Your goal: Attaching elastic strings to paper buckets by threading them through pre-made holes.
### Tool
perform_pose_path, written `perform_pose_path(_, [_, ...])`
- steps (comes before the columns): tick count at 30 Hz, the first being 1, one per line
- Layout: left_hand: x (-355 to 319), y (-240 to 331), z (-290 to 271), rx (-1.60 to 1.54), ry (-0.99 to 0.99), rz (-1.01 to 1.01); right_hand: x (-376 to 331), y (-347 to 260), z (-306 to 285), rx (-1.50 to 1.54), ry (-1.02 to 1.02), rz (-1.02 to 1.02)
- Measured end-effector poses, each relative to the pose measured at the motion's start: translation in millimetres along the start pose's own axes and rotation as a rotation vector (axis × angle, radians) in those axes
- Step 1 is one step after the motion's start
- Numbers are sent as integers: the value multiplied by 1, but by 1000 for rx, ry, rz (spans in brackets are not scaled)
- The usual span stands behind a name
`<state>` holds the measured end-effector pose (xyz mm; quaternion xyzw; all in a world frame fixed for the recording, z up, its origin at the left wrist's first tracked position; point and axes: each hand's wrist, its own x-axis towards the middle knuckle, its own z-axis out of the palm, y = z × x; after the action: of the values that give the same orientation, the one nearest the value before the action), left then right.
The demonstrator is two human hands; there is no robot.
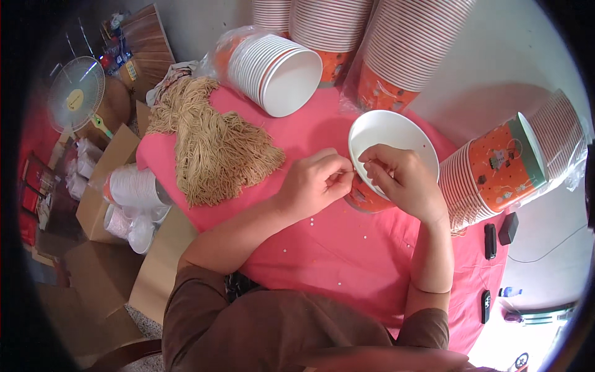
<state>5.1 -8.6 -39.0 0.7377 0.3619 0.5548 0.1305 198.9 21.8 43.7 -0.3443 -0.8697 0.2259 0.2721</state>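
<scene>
Pinching at the near-left rim of an orange paper bucket with a white interior (385,130), the left hand (317,184) has thumb and fingertips together; what lies between them cannot be made out. The right hand (401,180) curls over the bucket's mouth; whether its grip is closed cannot be told. The bucket rests on the desk (322,251), covered in pink cloth. Left lies a tan bundle of cords (217,149); right, nested orange-and-white paper buckets (503,166).

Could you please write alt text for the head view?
A person's left hand and right hand, fingers curled, are at the rim of an orange tub on a pink cloth. Tan strings lie left; tub stacks are behind and right.
</scene>
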Motion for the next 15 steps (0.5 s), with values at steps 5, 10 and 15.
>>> perform_pose_path(5, [1, -1, 0, 18, 12, -24, 2, -1, -1, -56, -47, 19])
perform_pose_path(10, [2, -1, 1, 58, 24, -19, 3, 1, -2, -102, -103, 18])
perform_pose_path(15, [1, -1, 0, 87, 32, 0, 7, 3, 1, -69, -87, -6])
